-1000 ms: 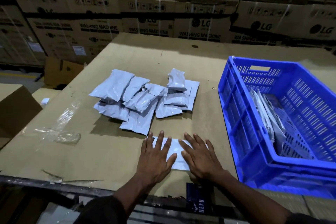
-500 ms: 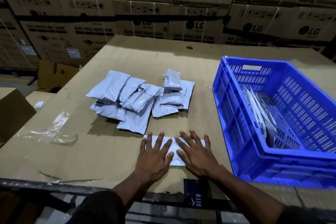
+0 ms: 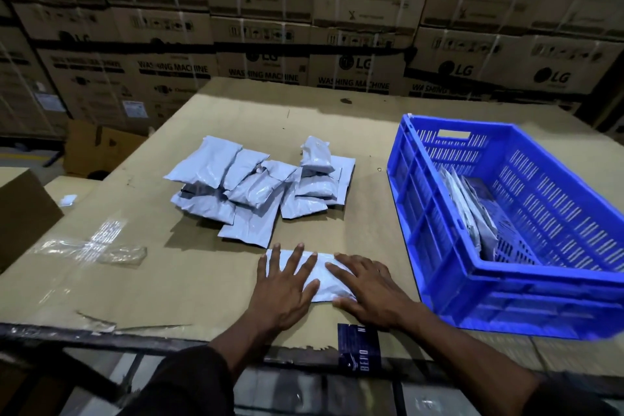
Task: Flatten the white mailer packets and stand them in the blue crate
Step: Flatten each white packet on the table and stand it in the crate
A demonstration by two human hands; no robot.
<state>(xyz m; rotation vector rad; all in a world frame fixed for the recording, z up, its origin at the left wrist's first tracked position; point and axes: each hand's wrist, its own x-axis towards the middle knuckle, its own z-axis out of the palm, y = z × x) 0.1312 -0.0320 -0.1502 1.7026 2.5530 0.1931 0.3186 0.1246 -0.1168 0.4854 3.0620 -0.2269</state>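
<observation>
White mailer packet (image 3: pixel 315 275) lay flat, smooth, glossy on table (image 3: pixel 189 284); left hand (image 3: pixel 285 290) and right hand (image 3: pixel 366 294) pressed it, fingers straight, spread.

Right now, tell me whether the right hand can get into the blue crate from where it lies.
Probably yes. The right hand presses flat on the packet, and the blue crate stands just to its right, open-topped. Only the crate's near wall lies between them, so the hand must lift over it.

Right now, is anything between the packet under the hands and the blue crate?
Nothing visible lies on the cardboard between the packet and the blue crate. Only the crate's own near wall must be cleared; standing packets occupy its left side.
</observation>
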